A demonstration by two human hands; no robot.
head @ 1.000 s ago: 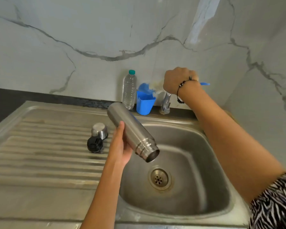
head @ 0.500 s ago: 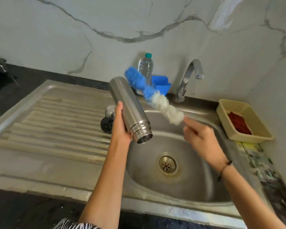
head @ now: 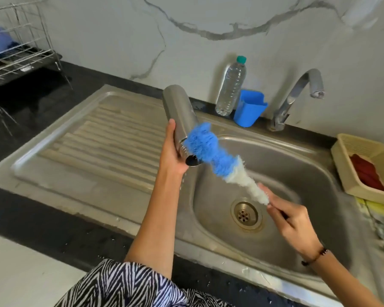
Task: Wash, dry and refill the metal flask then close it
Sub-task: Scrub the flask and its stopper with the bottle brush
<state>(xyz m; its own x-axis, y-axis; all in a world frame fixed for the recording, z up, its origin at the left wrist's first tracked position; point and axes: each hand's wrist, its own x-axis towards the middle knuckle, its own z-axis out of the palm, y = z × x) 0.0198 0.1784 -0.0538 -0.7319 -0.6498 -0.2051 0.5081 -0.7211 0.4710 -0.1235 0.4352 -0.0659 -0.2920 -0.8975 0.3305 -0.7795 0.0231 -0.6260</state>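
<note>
My left hand grips the metal flask over the left rim of the sink basin. The flask is tilted, its open mouth pointing down and to the right. My right hand holds the handle of a bottle brush with a blue tip and white lower bristles. The blue tip lies against the flask's side, right by its mouth. The flask's cap and stopper are out of sight behind my left hand and the flask.
A clear plastic water bottle and a blue holder stand behind the sink beside the tap. A beige basket holding something red sits at the right. The ribbed drainboard lies left, a wire dish rack far left.
My right hand took the brush from the blue holder, brought it down over the basin and swung its blue tip to the flask's mouth. The camera view shifted left and down.
</note>
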